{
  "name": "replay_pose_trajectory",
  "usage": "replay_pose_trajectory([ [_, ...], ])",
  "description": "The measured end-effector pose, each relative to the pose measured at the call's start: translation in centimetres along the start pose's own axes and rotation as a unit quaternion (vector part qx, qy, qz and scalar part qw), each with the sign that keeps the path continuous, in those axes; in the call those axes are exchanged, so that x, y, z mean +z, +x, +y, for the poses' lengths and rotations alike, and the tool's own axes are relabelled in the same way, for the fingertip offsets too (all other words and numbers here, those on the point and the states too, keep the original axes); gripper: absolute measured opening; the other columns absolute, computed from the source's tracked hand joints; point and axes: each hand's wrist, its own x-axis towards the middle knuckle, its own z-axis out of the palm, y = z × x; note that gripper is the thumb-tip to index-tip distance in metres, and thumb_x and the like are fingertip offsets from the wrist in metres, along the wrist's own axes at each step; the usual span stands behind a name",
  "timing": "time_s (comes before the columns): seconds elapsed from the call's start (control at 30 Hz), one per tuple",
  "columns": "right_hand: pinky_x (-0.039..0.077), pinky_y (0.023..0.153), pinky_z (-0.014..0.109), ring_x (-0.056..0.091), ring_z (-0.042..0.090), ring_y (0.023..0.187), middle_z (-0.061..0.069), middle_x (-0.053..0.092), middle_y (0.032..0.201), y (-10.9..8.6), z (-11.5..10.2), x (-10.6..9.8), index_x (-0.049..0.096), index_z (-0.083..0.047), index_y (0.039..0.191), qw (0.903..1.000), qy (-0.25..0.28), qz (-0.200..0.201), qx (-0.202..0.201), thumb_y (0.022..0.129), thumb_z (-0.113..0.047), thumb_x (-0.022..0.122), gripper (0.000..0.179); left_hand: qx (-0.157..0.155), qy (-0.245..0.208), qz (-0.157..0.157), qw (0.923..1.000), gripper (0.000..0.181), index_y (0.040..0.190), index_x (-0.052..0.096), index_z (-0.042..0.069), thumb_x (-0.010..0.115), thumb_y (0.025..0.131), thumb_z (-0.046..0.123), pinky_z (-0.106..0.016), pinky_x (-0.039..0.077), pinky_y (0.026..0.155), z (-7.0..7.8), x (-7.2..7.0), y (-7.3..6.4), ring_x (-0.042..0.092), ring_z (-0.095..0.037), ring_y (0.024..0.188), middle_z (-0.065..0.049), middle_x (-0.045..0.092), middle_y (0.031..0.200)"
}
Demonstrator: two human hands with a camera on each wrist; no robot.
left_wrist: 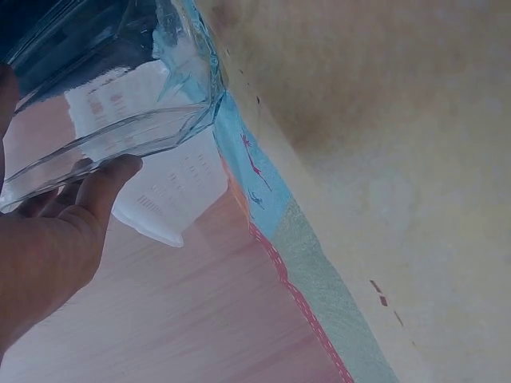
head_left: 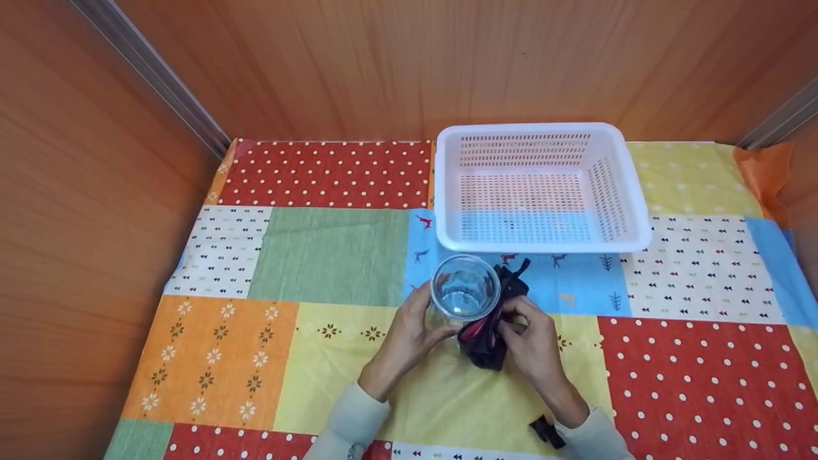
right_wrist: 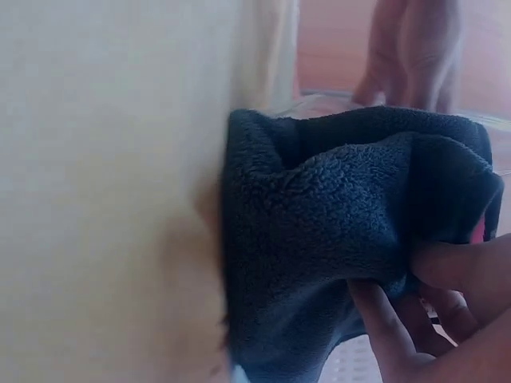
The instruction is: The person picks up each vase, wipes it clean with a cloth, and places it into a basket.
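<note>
A clear glass jar [head_left: 461,300] stands in front of the basket in the head view, its round mouth facing up. My left hand [head_left: 404,338] grips the jar's left side, with the thumb at the near side. The glass wall [left_wrist: 144,132] and my left hand [left_wrist: 56,239] also fill the upper left of the left wrist view. Against the jar's right side is a dark fleecy cloth [head_left: 484,350] with a pink patch showing. My right hand [head_left: 533,338] pinches this cloth. In the right wrist view the cloth [right_wrist: 319,215] hides most of the jar.
A white perforated plastic basket [head_left: 543,246] stands just behind the jar. A patchwork tablecloth [head_left: 332,255] covers the table. Wood-grain panels [head_left: 383,70] rise at the back and sides. A small black thing [head_left: 546,431] lies by the right wrist.
</note>
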Motion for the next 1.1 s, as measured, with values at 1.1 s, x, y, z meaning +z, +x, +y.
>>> replay_pose_trajectory([
  [1.1, 0.062, 0.082, 0.025, 0.067, 0.009, 0.1, 0.011, 0.067, 0.098, -0.1, 0.6, 0.1, 0.069, 0.001, 0.091, 0.9997, -0.023, 0.001, -0.012, 0.087, 0.02, 0.067, 0.02, 0.002, 0.019, -0.002, 0.9998, 0.086, 0.155, 0.046, -0.002, 0.09, 0.082, 0.013, -0.052, 0.047, 0.116, 0.0, 0.1, -0.1, 0.056, -0.036, 0.136, -0.02, 0.057, 0.15],
])
